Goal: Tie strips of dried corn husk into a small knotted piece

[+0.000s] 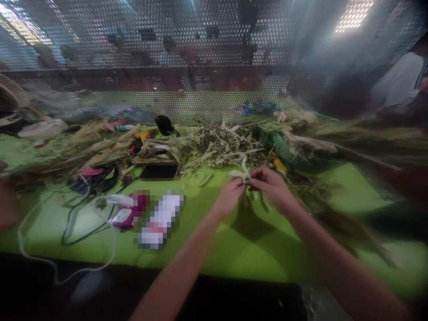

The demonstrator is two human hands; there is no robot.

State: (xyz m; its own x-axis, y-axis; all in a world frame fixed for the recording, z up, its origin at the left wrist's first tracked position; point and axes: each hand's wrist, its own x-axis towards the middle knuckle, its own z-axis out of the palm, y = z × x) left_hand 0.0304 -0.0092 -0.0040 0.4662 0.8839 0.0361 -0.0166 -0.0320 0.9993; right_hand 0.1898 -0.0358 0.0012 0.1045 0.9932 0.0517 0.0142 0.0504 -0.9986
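Over the green tabletop [230, 249], my left hand [230, 195] and my right hand [272, 186] meet fingertip to fingertip. Both are closed on a pale dried leaf strip [240, 173], which looks like corn husk. One end of it sticks up between the hands, and a small piece hangs below the fingers. How the strip is folded is too blurred to tell. Just beyond my hands spreads a heap of dry plant scraps [224, 145]. A small leaf bit [205, 179] lies left of my left hand.
Left of my hands are a dark phone [159, 172], a magenta device [124, 217], a pixelated item [162, 220] and a looping white cable [20, 236]. Bundles of dry leaves [96, 147] lie beyond. A perforated screen [187, 58] stands behind. A person [401, 78] is at right.
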